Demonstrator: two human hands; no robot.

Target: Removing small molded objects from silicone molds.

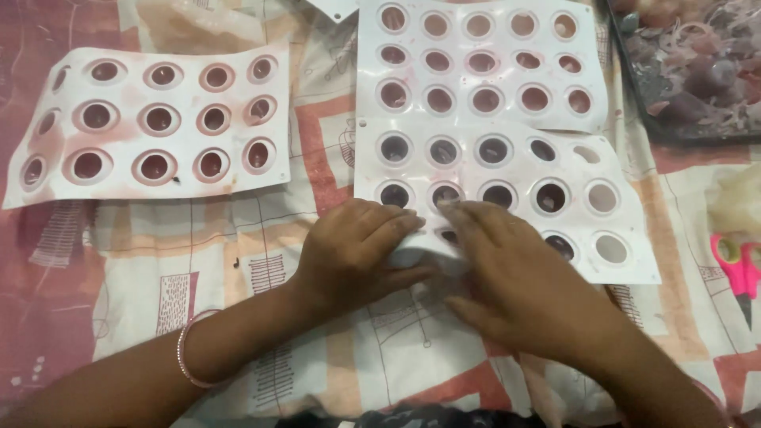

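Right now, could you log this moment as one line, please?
left hand: on white mould | right hand: on same mould | scissors: aside

Near corner of white mould sheet (507,170) hidden beneath both hands; dark tray (690,71) and pink scissors (739,265) cropped at right edge.

White mould (626,238); pink scissors (736,257); patterned cloth (261,261)

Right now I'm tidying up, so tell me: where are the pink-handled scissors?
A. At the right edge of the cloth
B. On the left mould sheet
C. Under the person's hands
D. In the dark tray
A: the pink-handled scissors lie on the patterned cloth at the right edge, below the dark tray.
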